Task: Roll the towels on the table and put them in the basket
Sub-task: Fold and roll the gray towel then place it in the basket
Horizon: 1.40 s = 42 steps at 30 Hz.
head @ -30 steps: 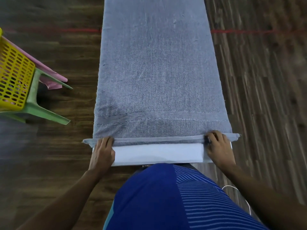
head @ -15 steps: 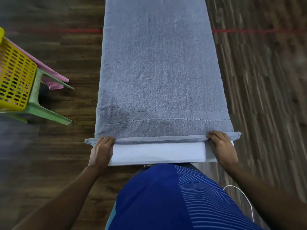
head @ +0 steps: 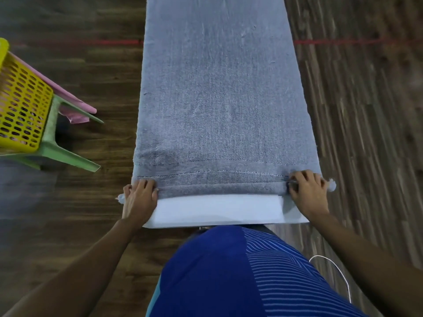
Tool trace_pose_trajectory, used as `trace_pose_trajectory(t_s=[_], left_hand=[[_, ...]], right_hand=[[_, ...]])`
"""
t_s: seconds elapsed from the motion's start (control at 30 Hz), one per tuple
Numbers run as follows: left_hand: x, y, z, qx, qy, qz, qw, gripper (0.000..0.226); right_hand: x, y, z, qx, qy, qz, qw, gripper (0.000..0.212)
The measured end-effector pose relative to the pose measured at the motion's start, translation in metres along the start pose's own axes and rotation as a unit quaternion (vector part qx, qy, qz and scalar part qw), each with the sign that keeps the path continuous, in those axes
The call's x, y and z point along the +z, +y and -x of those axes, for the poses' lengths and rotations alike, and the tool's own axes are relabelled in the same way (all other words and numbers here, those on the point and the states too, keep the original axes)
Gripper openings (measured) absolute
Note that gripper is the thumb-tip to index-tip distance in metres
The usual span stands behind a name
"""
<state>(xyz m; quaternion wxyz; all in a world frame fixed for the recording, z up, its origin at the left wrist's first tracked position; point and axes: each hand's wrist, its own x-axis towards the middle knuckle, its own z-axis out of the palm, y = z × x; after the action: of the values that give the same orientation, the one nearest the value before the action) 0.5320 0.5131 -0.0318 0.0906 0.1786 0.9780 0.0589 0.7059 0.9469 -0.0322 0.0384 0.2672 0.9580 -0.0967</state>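
Long grey terry towel (head: pixel 219 99) lies flat, stretching far beyond the fingertips. Only its near hem is turned over into one thin first roll, right under the fingers. White tabletop (head: pixel 217 211) shows just behind the knuckles. Left hand (head: pixel 139 197) and right hand (head: pixel 307 191) each curl fingers over one end of that roll, gripping it. Rolling looks barely started: nearly the whole length is left, then the carry.

Dark wood-plank floor (head: pixel 68 225) all round. Yellow perforated plastic basket (head: pixel 20 110) sits well left of the left fingers on a green plastic stool (head: pixel 59 154); contents can't tell. Pink cloth (head: pixel 75 115) pokes out beneath it. Thin white cable (head: pixel 338 275) hangs behind the right wrist. Cloth ahead of the fingers lies smooth, so likely no snag.
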Motion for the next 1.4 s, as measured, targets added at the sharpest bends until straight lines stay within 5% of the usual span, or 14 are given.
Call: trace_pose_trajectory(t_s=[0.1,0.27,0.37,0.67,0.87,1.0,1.1,1.23,1.4], left_hand=[[0.0,0.007,0.0,-0.024,0.059,0.002,0.998,0.014],[0.018,0.015,0.025,0.107,0.05,0.043,0.992,0.035],[0.023,0.015,0.027,0.087,0.036,0.035,0.995,0.044],[0.006,0.018,0.004,0.062,0.031,0.077,0.995,0.02],[-0.001,0.009,-0.002,0.017,-0.062,0.102,0.993,0.033],[-0.007,0.013,-0.016,0.001,0.015,0.071,0.997,0.012],[-0.006,0.02,-0.012,0.014,0.086,0.054,0.995,0.018],[0.008,0.026,0.004,0.125,0.042,0.034,0.991,0.042],[0.004,0.022,-0.007,0.089,0.017,0.042,0.995,0.035]], right_hand=[[0.004,-0.003,0.003,-0.025,0.043,-0.006,0.999,0.015],[0.015,-0.011,0.023,-0.155,0.012,-0.017,0.988,0.03],[0.016,-0.007,0.024,-0.131,-0.009,-0.014,0.991,0.034],[0.003,-0.012,0.012,-0.068,-0.036,-0.058,0.995,0.043],[-0.006,-0.012,-0.006,-0.029,-0.094,-0.003,0.995,0.024],[-0.008,-0.015,-0.018,-0.012,-0.029,-0.016,0.999,0.021],[-0.006,-0.02,-0.014,-0.035,0.032,-0.062,0.997,0.025],[0.006,-0.025,0.003,-0.1,-0.017,-0.016,0.995,0.041],[0.008,-0.017,0.001,-0.085,-0.002,-0.004,0.996,0.04]])
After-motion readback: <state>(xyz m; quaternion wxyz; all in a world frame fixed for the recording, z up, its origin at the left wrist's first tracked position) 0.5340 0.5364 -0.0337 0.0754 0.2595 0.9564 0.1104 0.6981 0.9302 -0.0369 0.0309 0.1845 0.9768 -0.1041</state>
